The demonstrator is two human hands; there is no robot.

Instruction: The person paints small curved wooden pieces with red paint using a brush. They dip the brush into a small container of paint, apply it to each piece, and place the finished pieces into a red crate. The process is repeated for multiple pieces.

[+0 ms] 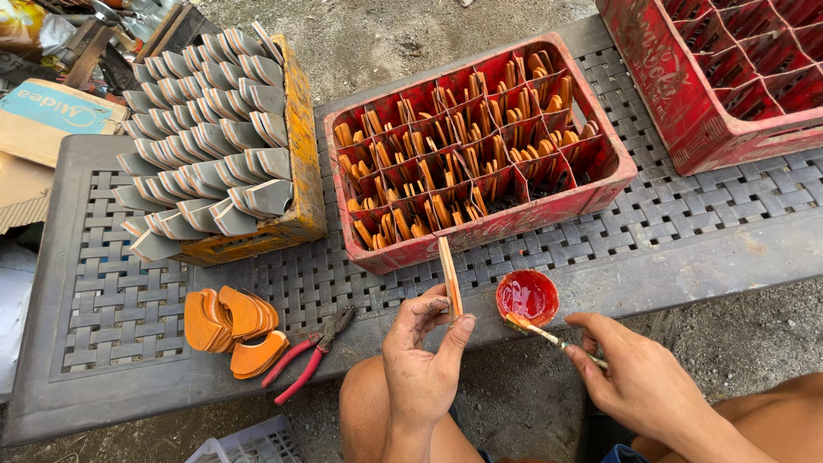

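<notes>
The left hand (422,343) is gripping a thin orange piece (450,276), fingers and thumb clamped on its lower end, and is holding it upright and edge-on at 6 o'clock of the near red crate (514,221), just in front of that crate's wall. The right hand (639,373) is closed on the handle of a small brush (549,334); the bristle tip is dipping at the rim of a small cup of red paint (527,297), which is sitting on the grey woven-pattern table (129,300) at 3 o'clock of the held piece.

Judged status of work:
- Done, apparently: most compartments of the near red crate are holding orange pieces standing on end.
- Remaining, apparently: a loose stack of orange curved pieces (231,326) is lying on the table at 9 o'clock of the left hand, with red-handled pliers (310,353) just beside it.
- Grey curved pieces (206,129) are filling a yellow crate (296,154) at 9 o'clock of the red crate; no orange coating is showing on them.
- A second red crate (729,86) at 2 o'clock is showing only bare compartments.
</notes>
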